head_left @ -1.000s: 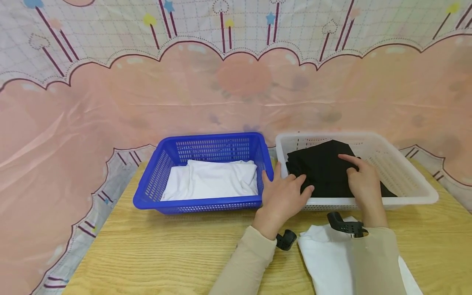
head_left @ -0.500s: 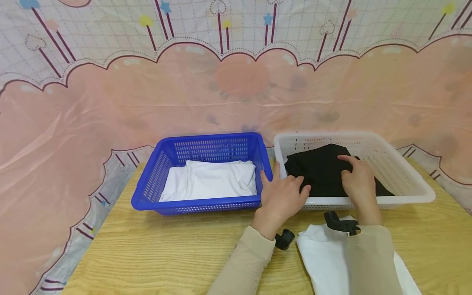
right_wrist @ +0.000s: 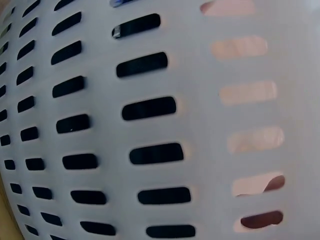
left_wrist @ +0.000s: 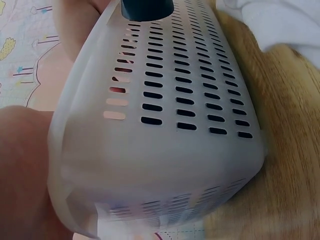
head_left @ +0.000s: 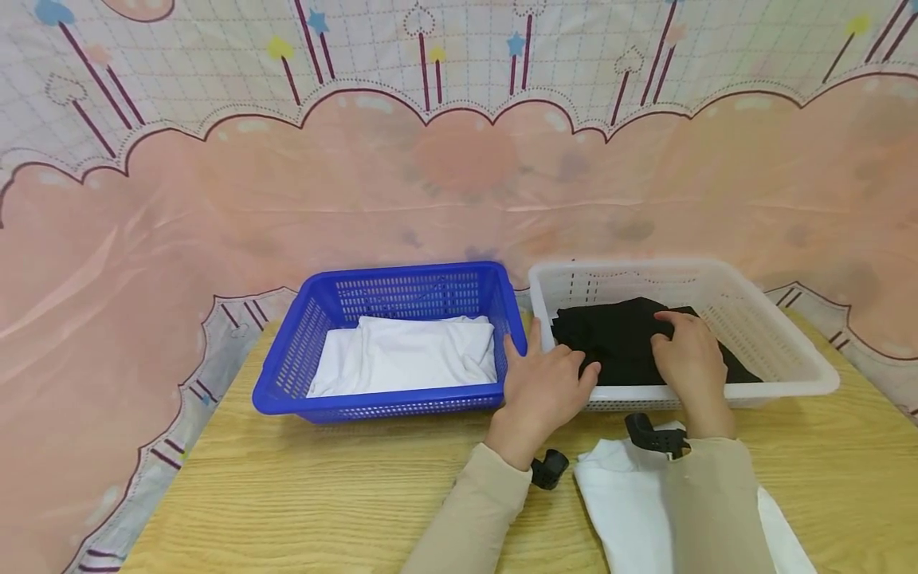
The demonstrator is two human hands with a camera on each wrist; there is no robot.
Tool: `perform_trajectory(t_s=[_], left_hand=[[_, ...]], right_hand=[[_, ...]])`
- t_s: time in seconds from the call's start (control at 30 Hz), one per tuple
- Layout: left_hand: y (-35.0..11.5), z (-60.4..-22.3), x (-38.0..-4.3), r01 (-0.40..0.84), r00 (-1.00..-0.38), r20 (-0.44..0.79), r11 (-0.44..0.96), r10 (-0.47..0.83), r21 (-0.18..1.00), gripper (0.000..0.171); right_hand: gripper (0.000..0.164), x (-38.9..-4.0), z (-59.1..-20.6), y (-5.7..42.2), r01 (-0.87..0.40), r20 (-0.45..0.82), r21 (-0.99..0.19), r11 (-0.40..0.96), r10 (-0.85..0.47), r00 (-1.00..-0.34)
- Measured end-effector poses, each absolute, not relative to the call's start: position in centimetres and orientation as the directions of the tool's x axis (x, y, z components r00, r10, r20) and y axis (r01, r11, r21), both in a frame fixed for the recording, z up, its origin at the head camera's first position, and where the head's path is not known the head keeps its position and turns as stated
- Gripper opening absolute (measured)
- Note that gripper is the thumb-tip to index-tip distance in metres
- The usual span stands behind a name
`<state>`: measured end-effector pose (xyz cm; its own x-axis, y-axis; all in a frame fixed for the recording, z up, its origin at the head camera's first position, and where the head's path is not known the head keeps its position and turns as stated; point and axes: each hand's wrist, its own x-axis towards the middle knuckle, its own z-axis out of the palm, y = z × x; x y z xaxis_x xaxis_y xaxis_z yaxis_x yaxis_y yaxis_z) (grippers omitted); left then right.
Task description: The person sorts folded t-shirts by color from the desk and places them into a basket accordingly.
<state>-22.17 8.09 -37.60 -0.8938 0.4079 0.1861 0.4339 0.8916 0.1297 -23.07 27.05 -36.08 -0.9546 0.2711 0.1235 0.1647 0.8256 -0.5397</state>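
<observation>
Black cloth [head_left: 617,343] lies bunched in the white plastic basket [head_left: 782,351] on the right. My right hand [head_left: 692,359] reaches over the front rim and rests on this cloth, fingers slightly bent. At the basket's front left corner is my left hand [head_left: 548,387], its fingers spread; some extend along the left rim, while others and the thumb reach over the cloth. In the left wrist view, the slotted side of the white basket [left_wrist: 165,150] fills the middle. Only basket slots [right_wrist: 150,107] with dark cloth behind them fill most of the right wrist view.
A blue basket [head_left: 276,383] holding folded white cloth [head_left: 423,355] stands close on the left. Another white cloth [head_left: 631,494] lies on the wooden table [head_left: 323,494] under my right forearm. A patterned pink curtain [head_left: 323,199] hangs behind the baskets.
The black cloth has sunk lower and flatter in the white basket. My right hand has shifted slightly left and down with it. My left hand stays by the rim.
</observation>
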Motion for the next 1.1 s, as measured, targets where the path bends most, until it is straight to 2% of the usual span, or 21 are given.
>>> perform_trajectory(t_s=[0.43, 0.63, 0.77, 0.93, 1.0, 1.1], left_hand=[[7.8, -37.2, -22.0, 0.440, -0.889, 0.187, 0.893, 0.419, 0.092, 0.050], [7.7, -37.5, -21.7, 0.445, -0.871, 0.270, 0.892, 0.410, 0.078, 0.046], [7.4, -37.9, -21.4, 0.465, -0.830, 0.382, 0.883, 0.407, 0.067, 0.037], [7.1, -38.2, -21.0, 0.548, -0.738, 0.500, 0.835, 0.453, 0.052, 0.027], [7.1, -38.1, -20.7, 0.588, -0.726, 0.502, 0.803, 0.471, 0.096, 0.026], [7.0, -37.8, -20.1, 0.640, -0.734, 0.481, 0.725, 0.479, 0.255, 0.026]], right_hand=[[0.056, -23.2, -35.7, 27.1, 0.152, 0.062, -0.534, 0.832, 0.218, -0.974], [0.051, -23.1, -35.8, 27.1, 0.086, 0.137, -0.579, 0.811, 0.201, -0.970], [0.047, -22.9, -36.1, 26.9, -0.005, 0.241, -0.682, 0.731, 0.218, -0.946], [0.043, -22.5, -36.4, 26.7, -0.104, 0.337, -0.754, 0.648, 0.245, -0.909], [0.043, -22.3, -36.4, 26.7, -0.147, 0.366, -0.750, 0.645, 0.220, -0.904], [0.042, -21.7, -36.2, 26.7, -0.173, 0.385, -0.722, 0.670, 0.182, -0.905]])
